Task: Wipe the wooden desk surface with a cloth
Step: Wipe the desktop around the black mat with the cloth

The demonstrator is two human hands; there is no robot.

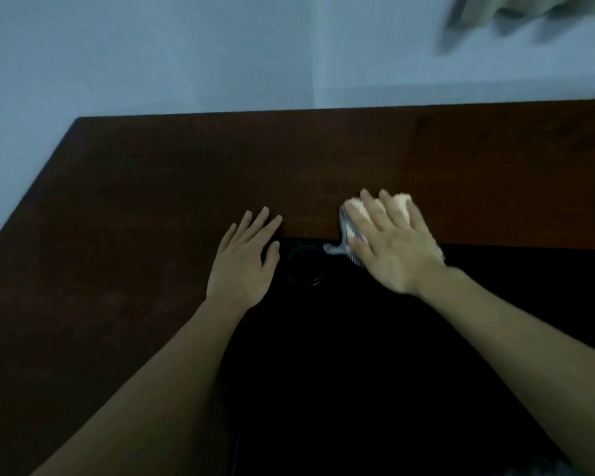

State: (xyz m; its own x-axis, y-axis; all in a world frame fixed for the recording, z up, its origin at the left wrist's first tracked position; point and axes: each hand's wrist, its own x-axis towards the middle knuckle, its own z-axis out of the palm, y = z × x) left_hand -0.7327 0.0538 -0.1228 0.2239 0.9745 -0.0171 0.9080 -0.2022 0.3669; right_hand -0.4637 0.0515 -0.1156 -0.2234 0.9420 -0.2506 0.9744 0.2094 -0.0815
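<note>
Two hands on one dark wooden table, one cloth under the right.

The pale, partly striped cloth is mostly hidden beneath the right hand, whose straight fingers press it flat at the table's near edge. Left of the cloth, the left hand lies flat, fingers spread. Below the edge, a round dark shape is too dim to identify.

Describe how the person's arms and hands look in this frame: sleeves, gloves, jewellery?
Both forearms are bare up to the frame edge, with no sleeve showing. The left hand and right hand wear no gloves, and no ring, watch or bracelet is visible. The picture is dim and slightly blurred, so small marks cannot be ruled out.
</note>
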